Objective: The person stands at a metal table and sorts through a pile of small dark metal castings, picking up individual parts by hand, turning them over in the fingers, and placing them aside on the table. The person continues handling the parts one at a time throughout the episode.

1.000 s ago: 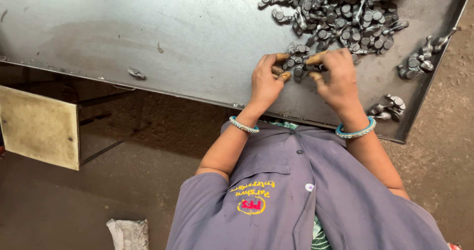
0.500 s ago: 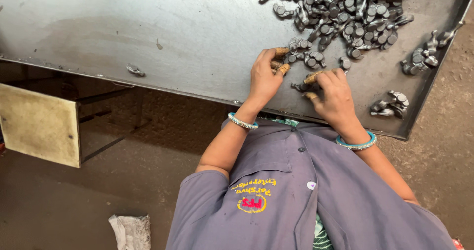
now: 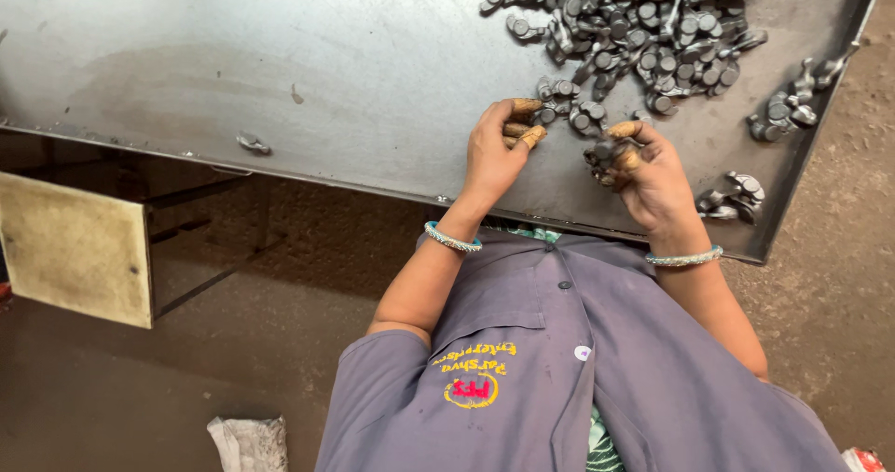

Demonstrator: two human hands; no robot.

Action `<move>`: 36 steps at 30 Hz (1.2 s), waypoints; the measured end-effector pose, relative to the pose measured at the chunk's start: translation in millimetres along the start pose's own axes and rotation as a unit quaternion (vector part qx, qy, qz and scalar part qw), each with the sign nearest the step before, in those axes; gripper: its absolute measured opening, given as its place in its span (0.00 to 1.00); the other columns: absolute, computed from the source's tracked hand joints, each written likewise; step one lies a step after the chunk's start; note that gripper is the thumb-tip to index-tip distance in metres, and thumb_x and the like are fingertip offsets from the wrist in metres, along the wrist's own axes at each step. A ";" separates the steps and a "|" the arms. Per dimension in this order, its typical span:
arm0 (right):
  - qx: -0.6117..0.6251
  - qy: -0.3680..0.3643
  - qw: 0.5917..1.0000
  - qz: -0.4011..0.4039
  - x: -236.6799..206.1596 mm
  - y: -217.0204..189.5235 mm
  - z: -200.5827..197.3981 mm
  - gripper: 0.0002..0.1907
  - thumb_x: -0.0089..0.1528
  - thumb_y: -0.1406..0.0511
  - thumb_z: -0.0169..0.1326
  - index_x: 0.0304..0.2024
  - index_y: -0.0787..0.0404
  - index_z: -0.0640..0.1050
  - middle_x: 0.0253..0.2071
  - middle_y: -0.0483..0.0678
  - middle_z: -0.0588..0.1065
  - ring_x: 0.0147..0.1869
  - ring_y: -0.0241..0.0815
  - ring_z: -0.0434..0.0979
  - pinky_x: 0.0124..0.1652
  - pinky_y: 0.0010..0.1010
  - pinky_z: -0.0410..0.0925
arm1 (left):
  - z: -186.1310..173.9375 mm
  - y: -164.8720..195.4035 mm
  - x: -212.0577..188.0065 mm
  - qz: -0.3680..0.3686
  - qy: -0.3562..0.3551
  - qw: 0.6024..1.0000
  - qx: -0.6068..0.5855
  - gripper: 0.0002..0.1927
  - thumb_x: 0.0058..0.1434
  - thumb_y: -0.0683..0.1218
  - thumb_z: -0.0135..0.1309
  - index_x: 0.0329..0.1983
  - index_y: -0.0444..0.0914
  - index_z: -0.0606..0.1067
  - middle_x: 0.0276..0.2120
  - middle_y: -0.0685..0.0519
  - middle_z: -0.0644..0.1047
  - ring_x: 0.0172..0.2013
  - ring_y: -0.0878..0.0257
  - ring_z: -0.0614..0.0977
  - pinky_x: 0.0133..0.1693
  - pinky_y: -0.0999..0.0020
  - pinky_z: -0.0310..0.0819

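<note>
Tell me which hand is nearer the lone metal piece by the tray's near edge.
Left. The left hand is right of the lone metal piece; the right hand, gripping small parts, is farther right.

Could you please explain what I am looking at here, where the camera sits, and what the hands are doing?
The single picture comes from a camera worn on a person's head, looking down, so the body appears at the bottom. Both bare hands rest on a grey metal table. A big pile of small metal parts lies at the far side, with smaller clusters to the right. The left hand touches parts at the pile's edge; the right hand grips a few small parts. Each wrist wears a bangle.
</note>
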State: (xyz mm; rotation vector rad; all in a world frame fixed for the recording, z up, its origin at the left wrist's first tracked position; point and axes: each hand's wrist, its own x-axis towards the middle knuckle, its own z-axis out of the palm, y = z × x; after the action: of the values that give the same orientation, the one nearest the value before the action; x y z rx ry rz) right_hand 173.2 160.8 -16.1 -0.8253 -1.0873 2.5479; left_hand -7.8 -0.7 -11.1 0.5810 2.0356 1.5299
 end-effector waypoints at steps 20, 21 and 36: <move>-0.160 -0.090 0.981 -0.064 16.1 -83.0 25.8 0.10 0.66 0.71 0.60 0.47 0.63 0.74 0.36 0.53 0.79 0.34 0.41 0.81 0.30 0.28 0.73 | 0.2 7.9 -0.7 0.058 0.030 0.995 0.074 0.18 0.55 0.38 0.64 0.50 0.36 0.77 0.43 0.48 0.77 0.38 0.56 0.83 0.39 0.66 0.78; -0.111 -0.063 0.988 -0.087 19.2 -87.4 32.5 0.13 0.64 0.70 0.62 0.50 0.60 0.75 0.38 0.52 0.80 0.36 0.40 0.81 0.32 0.27 0.72 | -0.2 8.8 -1.4 0.055 0.031 0.995 0.077 0.18 0.55 0.38 0.64 0.50 0.36 0.77 0.43 0.48 0.77 0.37 0.56 0.83 0.39 0.65 0.78; -0.730 0.064 0.626 -0.268 -17.9 -11.0 68.1 0.21 0.50 0.63 0.73 0.43 0.59 0.80 0.42 0.52 0.71 0.50 0.54 0.68 0.47 0.43 0.67 | -1.2 6.2 -0.5 0.053 0.036 0.996 0.056 0.17 0.56 0.39 0.64 0.49 0.36 0.77 0.43 0.48 0.77 0.39 0.54 0.83 0.41 0.63 0.77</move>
State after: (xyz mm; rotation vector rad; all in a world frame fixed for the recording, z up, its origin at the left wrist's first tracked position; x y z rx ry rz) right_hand 147.6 121.1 37.2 -0.6532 -2.7312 0.6485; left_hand -8.0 -0.2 -4.8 0.6974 2.1879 1.5239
